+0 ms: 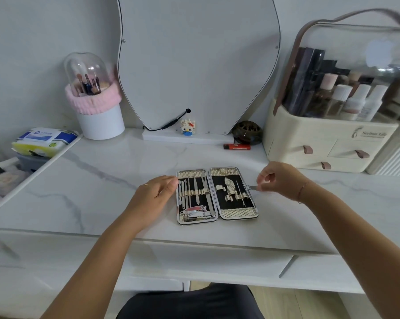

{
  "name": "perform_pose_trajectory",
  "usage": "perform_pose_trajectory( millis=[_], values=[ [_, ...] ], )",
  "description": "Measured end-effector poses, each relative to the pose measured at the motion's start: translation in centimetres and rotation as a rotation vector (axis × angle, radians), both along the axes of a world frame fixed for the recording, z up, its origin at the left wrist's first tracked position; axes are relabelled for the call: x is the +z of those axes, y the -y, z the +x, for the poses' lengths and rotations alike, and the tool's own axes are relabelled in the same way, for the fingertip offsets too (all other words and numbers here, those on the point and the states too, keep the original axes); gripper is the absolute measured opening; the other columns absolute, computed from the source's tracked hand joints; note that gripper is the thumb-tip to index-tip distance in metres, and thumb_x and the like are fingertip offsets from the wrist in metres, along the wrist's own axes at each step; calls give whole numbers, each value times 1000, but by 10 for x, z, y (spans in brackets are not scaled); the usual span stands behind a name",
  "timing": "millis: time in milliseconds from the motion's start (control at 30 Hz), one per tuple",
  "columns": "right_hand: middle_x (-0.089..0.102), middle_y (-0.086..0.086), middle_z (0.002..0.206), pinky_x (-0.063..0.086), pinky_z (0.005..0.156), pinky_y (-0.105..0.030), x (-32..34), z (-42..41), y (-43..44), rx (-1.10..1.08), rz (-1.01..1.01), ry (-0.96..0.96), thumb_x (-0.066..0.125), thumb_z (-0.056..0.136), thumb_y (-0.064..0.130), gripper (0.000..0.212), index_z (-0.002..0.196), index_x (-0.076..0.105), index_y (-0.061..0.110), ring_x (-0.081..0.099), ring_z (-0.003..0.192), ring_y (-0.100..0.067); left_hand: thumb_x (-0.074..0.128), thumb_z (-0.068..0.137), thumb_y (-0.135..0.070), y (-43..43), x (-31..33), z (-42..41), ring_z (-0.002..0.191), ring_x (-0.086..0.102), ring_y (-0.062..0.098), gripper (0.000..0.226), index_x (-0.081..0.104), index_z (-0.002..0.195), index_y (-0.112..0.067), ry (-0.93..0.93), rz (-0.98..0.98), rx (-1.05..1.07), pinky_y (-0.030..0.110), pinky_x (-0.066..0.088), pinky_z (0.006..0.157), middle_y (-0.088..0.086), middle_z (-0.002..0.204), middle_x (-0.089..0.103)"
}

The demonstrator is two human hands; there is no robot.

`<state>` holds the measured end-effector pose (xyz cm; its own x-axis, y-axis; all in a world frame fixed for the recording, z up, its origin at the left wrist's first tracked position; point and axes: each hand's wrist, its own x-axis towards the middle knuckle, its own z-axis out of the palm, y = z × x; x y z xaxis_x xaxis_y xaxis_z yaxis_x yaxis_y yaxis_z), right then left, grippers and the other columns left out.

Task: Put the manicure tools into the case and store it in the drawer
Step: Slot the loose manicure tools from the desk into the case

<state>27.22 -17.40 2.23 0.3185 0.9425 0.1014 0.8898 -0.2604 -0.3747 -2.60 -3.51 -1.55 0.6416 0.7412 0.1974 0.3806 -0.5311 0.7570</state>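
Observation:
An open manicure case [217, 217] with a chrome rim and black lining lies flat on the marble tabletop. Its left half holds several slim metal tools [195, 192] in loops and a nail clipper [195, 212] at the bottom. The right half holds a few more tools [231, 188]. My left hand [154, 194] rests with relaxed fingers against the case's left edge. My right hand [278, 180] hovers just right of the case and pinches a small metal tool [252, 187] whose tip points at the case's right rim.
A mirror [199, 65] stands behind the case with a small block figure [187, 127] and a red lighter [237, 146]. A cosmetics organiser [328, 143] with small drawers sits at the right, a brush holder [97, 104] at the left. The vanity's drawer front [205, 261] runs below the table edge.

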Motion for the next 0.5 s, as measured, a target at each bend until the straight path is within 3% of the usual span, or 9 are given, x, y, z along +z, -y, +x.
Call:
perform_pose_trajectory(
  millis=[100,500],
  values=[
    [49,7,69,38,66,-28,-2,4,3,-34,-11,3,76,74,30,9,73,71,22,45,66,-11,30,90,-57,-3,-3,0,121,45,2,53,59,125,-30,-28,6,5,23,32,99,-20,127,53],
    [45,7,77,30,78,-31,-4,-3,13,-59,-34,55,69,79,40,17,68,62,28,42,69,-4,30,89,-57,-2,-2,0,116,43,-2,55,59,126,-29,-31,14,11,19,30,94,-18,126,52]
  ],
)
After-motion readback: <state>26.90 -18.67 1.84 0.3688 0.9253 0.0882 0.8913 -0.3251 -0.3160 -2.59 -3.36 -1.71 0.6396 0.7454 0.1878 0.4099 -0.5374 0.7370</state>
